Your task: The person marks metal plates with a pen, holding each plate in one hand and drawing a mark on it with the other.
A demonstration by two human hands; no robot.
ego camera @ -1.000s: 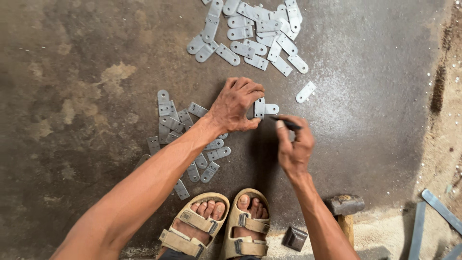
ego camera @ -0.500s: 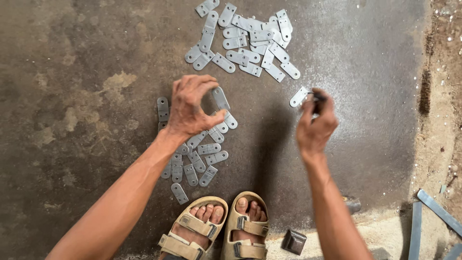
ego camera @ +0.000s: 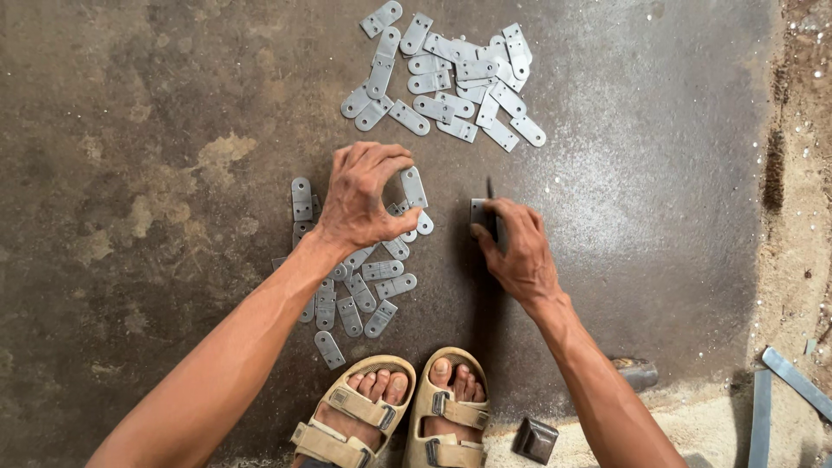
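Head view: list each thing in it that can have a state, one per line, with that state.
Left hand: fingers curled, pinching a flat grey plate lifted off the near pile.
Right hand: closed on a small dark metal block standing on the floor.
Near pile of plates: loose, scattered flat.
Far pile of plates: heaped, overlapping, untouched.
Sandalled feet: side by side, flat.

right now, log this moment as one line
left hand: over near plates | right hand: holds small block | far pile: untouched
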